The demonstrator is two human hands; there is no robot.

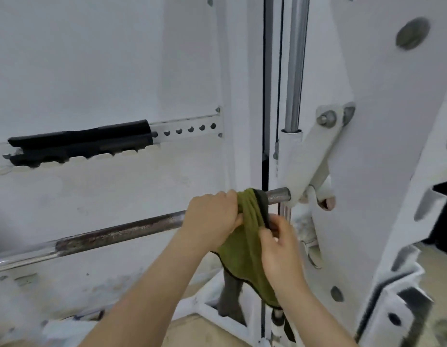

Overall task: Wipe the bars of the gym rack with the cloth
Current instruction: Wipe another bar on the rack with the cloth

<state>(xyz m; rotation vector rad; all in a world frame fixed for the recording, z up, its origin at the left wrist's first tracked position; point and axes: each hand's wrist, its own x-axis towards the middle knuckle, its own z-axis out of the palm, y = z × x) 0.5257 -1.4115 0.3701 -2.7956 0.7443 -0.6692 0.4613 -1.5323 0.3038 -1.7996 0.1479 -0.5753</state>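
Two hands in, both on the one cloth. Left hand (212, 216): fingers curled over the top of the bar, clamping the green cloth (245, 246) around it. Right hand (280, 249), at 4 o'clock of the left: thumb and fingers pinch the cloth's dark edge just under the bar. The cloth is looped over the bar and the rest hangs toward 6 o'clock between my wrists.

One horizontal bar (117, 234) runs from 8 o'clock up to just right of centre. It has a rusty patch along the middle stretch and is shiny at far left. Its knurled end (277, 194) sticks out at 3 o'clock of the cloth and meets the white bracket (307, 156) on the rack frame (380, 121).

One vertical chrome rod (295, 71) rises from that bracket toward 12 o'clock, with one black cable (265, 71) just left of it.

At 9 o'clock: one perforated rail (185, 123) with one black pad (79, 142) over it. Six holes show right of the pad.
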